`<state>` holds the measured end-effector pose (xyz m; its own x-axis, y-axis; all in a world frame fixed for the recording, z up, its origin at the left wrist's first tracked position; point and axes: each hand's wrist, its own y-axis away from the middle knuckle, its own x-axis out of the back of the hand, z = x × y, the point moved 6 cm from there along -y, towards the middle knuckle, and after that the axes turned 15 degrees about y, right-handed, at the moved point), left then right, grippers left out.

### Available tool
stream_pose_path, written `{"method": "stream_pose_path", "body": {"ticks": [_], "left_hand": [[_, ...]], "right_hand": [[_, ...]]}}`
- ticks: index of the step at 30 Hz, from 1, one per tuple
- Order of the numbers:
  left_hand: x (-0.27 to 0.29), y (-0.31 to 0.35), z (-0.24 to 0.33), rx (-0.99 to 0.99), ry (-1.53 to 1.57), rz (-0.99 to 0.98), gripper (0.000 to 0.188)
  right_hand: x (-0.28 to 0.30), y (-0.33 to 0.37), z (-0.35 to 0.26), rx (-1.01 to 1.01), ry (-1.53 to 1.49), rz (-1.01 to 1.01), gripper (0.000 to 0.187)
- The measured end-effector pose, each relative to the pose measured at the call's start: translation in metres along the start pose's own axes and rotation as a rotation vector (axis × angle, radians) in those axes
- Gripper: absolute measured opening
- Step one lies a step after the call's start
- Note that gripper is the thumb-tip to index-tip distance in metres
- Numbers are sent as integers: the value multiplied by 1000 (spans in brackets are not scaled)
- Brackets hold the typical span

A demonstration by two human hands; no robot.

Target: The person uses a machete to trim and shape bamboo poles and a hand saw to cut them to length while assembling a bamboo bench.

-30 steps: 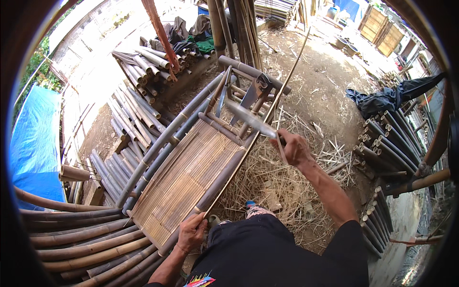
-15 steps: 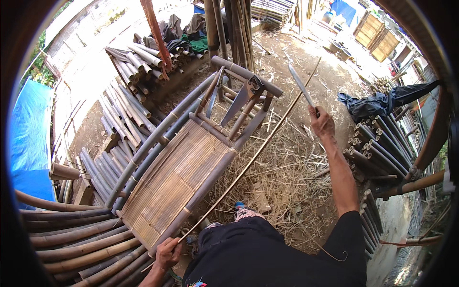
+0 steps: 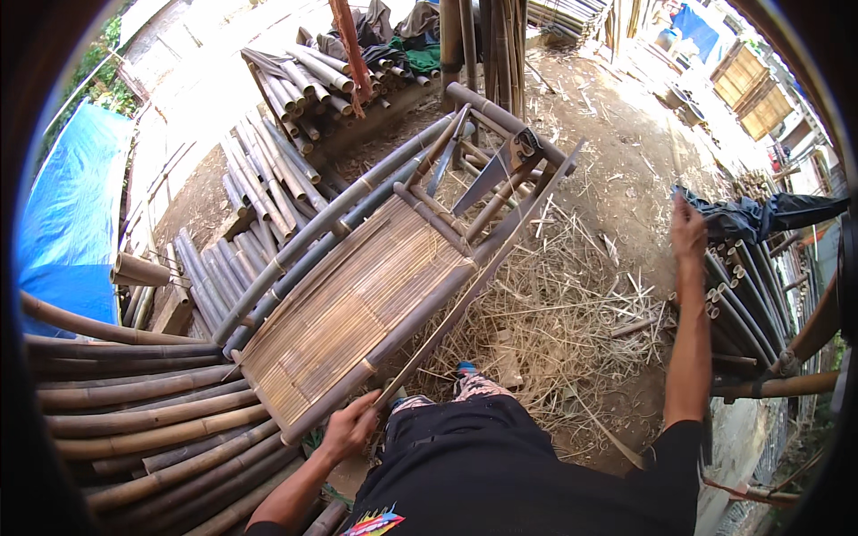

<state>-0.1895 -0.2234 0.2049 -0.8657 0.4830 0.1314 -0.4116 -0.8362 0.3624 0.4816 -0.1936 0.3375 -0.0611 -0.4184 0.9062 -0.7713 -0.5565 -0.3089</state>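
**Split Bamboo in Hand Beside a Bamboo Settee**

A person's left hand (image 3: 350, 427) pinches the near end of a long bamboo strip (image 3: 474, 299) just beside the front corner of a bamboo settee (image 3: 357, 313). The strip runs away along the settee's front edge, its far tip by the end of the upper arm rail; whether the two touch cannot be told. On the strip's other side, a wide bed of pale shavings (image 3: 572, 304) spreads over the ground, giving the right arm room to swing. The right hand (image 3: 688, 230), raised well apart from the strip, looks curled, but blur hides whether it grips anything.

Half a second earlier, the right hand was nearer the strip with a knife plainly in its grasp; it has since moved outward. The strip, which then slanted across the shavings, now lies closer along the settee.

Thick bamboo poles (image 3: 152, 402) crowd the settee's near left end. A handsaw (image 3: 490, 179) leans in the frame of its far arm, close to the strip's tip. At right, a pile of dark poles (image 3: 746, 277) under a dark cloth (image 3: 760, 214) bounds the space behind the right hand. Farther off stand a blue tarpaulin (image 3: 76, 214) and upright poles (image 3: 483, 62).
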Motion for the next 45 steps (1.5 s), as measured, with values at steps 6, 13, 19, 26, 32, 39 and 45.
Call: {"method": "stream_pose_path", "body": {"ticks": [6, 13, 19, 26, 32, 39, 45], "left_hand": [[-106, -121, 95, 229, 650, -191, 37], [-123, -122, 119, 158, 683, -164, 34], [-114, -86, 109, 107, 577, -219, 39], [-82, -71, 122, 71, 484, -175, 38], [-45, -4, 58, 146, 507, -203, 38], [-18, 10, 38, 131, 413, -147, 35], [4, 41, 3, 149, 396, -86, 37]], "right_hand": [[-60, 227, -135, 521, -226, -390, 58], [-58, 281, -165, 573, -305, -310, 63], [-75, 216, -137, 422, -220, -380, 66], [-80, 177, -140, 402, -240, -236, 63], [-81, 121, -96, 326, -238, -259, 69], [-84, 155, -115, 567, -258, -148, 56], [-98, 146, -111, 558, -192, -220, 65]]}}
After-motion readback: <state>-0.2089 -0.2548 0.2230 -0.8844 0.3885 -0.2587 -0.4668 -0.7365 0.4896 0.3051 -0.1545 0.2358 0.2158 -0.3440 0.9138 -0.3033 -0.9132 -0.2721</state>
